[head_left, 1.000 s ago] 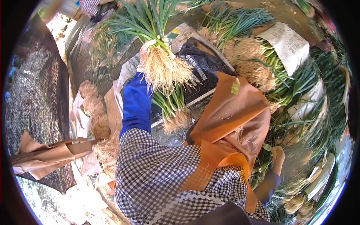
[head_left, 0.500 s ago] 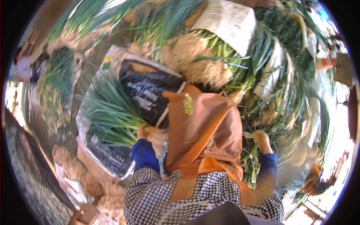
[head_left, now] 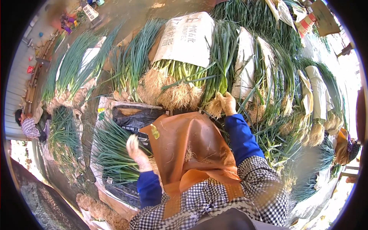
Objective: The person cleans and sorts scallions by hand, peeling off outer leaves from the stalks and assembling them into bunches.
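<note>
My right hand (head_left: 227, 102) reaches forward, its fingers closed around the lower stalks of some green onions (head_left: 220, 82). Their pale, stringy roots (head_left: 213, 109) hang just left of that hand. At the left, my left hand (head_left: 137, 153) is raised with its fingers stretched out and nothing in them. It hovers by the right side of a loose pile of green onions (head_left: 111, 153), which lies on a black and white sack (head_left: 132, 113). An orange-brown apron (head_left: 188, 153) with root bits and a yellow leaf (head_left: 155, 132) on it covers my lap.
Large onion bundles line the area ahead, one under a white sack (head_left: 186, 38). Wrapped bundles (head_left: 316, 92) stand at the right. Another onion heap (head_left: 63, 134) lies far left. A person (head_left: 30, 124) crouches at the left edge, another person (head_left: 345, 147) at the right.
My view has tilted up. My right hand has moved from beside the apron forward to the onion stalks and closed on them. My left hand has lifted off the pile's root end.
</note>
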